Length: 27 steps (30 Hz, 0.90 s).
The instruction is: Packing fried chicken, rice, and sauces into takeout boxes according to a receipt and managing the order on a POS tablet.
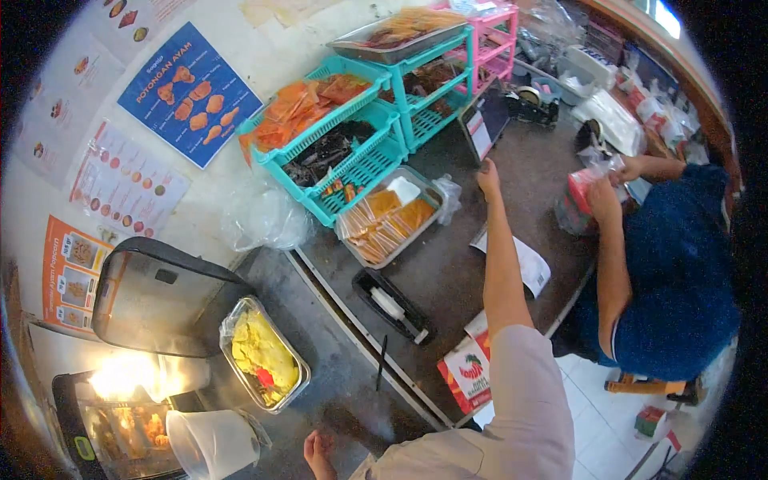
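Observation:
My right arm reaches across the dark counter. At its end my right hand [487,178] is closed on the lower edge of a tablet [478,134], tilted up with a lit screen. Low in the picture, beside the counter's near edge, is my left hand [319,453], its fingers curled and nothing visible in them. A metal tray of yellow food [262,358] with a red item on top lies ahead of that hand. Left of the hand stands a white tub [210,442]. Under my right forearm lie a white paper [524,264] and a red and white packet [466,372].
A co-worker in dark blue [676,276] handles a plastic bag [578,200] at the right. Turquoise baskets [344,172] of sachets and a tray of packets [388,220] line the wall. A black box [394,306] sits mid-counter. A lit food warmer [120,416] stands at left.

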Each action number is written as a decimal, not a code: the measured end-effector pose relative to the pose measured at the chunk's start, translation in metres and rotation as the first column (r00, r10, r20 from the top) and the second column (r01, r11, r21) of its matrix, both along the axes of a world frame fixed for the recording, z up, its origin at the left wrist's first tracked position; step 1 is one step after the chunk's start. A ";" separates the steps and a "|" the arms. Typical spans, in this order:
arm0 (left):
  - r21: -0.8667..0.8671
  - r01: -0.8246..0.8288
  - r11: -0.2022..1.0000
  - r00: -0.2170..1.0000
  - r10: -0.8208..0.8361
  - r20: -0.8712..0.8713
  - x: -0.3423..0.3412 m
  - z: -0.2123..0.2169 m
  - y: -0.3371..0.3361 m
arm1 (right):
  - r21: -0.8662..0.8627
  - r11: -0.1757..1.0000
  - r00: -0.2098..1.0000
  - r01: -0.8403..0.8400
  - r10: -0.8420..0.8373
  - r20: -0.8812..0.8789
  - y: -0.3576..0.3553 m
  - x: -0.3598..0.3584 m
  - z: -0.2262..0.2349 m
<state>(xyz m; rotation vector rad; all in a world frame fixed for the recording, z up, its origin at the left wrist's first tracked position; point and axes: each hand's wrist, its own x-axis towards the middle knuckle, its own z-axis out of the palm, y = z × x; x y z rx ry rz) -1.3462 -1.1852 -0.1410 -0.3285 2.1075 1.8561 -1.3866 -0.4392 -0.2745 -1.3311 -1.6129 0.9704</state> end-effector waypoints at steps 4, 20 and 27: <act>-0.127 0.091 0.988 0.994 -0.082 0.069 -0.007 -0.020 0.001 | 0.036 0.997 0.996 0.064 -0.066 0.054 0.055 0.007 -0.008; -0.131 0.060 0.990 0.997 -0.052 0.064 0.017 0.003 0.007 | -0.332 0.815 0.853 0.474 -0.519 -0.056 0.029 -0.010 0.003; -0.309 0.011 0.951 0.996 0.019 0.091 0.042 0.016 -0.011 | 0.560 0.784 0.908 0.267 -0.009 -0.420 -0.145 -0.068 0.217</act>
